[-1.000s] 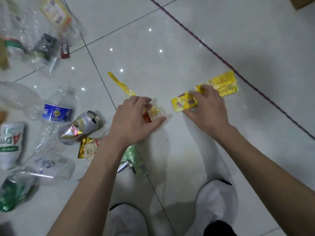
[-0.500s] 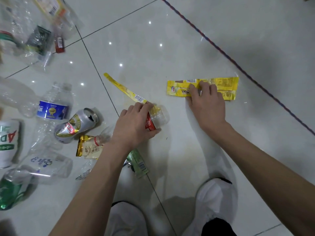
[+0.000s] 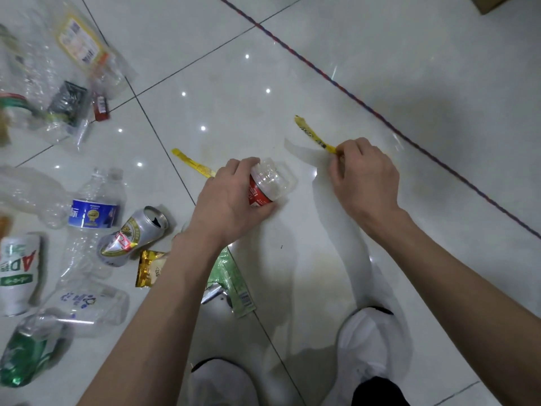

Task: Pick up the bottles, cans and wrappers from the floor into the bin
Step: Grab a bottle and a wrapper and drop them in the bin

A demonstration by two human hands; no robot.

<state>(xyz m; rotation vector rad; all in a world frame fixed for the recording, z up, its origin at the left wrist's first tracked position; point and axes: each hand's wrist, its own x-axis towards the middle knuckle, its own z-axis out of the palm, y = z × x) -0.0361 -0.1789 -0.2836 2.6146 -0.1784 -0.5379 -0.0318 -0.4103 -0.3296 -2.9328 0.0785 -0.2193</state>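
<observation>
Floor tiles [image 3: 292, 68]: glossy, smooth, mirroring ceiling lights. Clear crinkled plastic bottle [image 3: 270, 183] with a shiny red label; at its 8 o'clock, a dented metal can [image 3: 133, 235], bright sheen. Gold foil wrapper [image 3: 149, 268] beside it, glossy and creased.

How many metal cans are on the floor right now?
1: a dented silver and gold can lies on its side left of the left hand, beside the blue-label bottle. The blurred clutter at the left edge may hide others.

Glossy white tiled floor [image 3: 380, 68] with dark grout lines, ceiling-light reflections, a diagonal red-blue striped line [image 3: 366, 102].
</observation>
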